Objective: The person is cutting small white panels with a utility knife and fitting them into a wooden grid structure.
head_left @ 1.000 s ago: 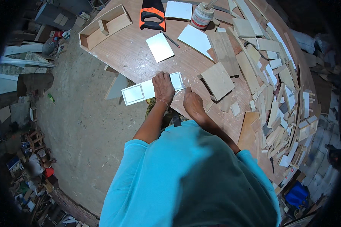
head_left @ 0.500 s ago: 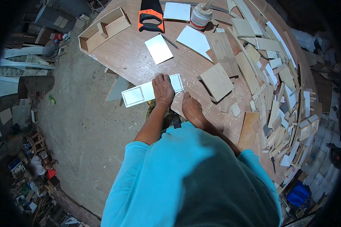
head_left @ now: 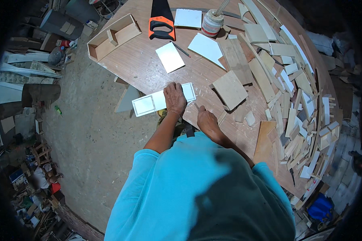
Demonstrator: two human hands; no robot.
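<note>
My left hand (head_left: pixel 174 99) is closed over a long white board (head_left: pixel 145 105), with its fingers curled across the far edge. Thin dark pencil-like lines frame panels on the board's face. Its right part rests at the table edge, and its left end juts out over the floor. Close to the board's right end, my right hand (head_left: pixel 208 121) is closed. A short thin tip (head_left: pixel 196 106) sticks out from its fingers toward the board; most of that object is hidden in the grip, and its kind cannot be told.
Beyond the board lie a white panel (head_left: pixel 170 58), a pencil (head_left: pixel 181 49), a handsaw (head_left: pixel 161 28) and an open wooden tray (head_left: pixel 124 37). A jar with brushes (head_left: pixel 212 23) stands at the back. Wood blocks (head_left: pixel 230 90) and piled offcuts (head_left: pixel 291 104) crowd the right.
The whole scene has shifted slightly downward in view. My right hand has drawn back a little from the board's end, baring the thin tip. My left hand keeps its hold.
</note>
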